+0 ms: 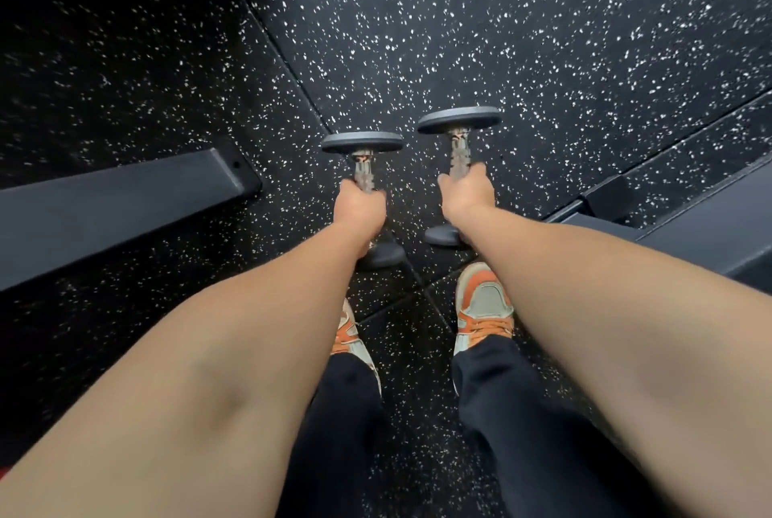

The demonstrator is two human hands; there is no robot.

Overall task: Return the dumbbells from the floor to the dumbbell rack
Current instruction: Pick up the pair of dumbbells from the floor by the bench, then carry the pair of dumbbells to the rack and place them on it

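Two small dumbbells with dark round heads and worn metal handles are in my hands, low over the black speckled floor. My left hand (pixel 358 205) is wrapped around the handle of the left dumbbell (pixel 362 142); its far head shows above my fist, its near head below. My right hand (pixel 467 194) grips the handle of the right dumbbell (pixel 459 119), which sits slightly farther forward. Both dumbbells point away from me, roughly parallel. Whether their near heads touch the floor I cannot tell.
A dark metal beam (pixel 125 204) runs along the floor on the left, another frame piece (pixel 689 221) on the right. My feet in orange and grey shoes (pixel 484 304) stand just behind the dumbbells. Speckled rubber floor (pixel 501 37) stretches ahead.
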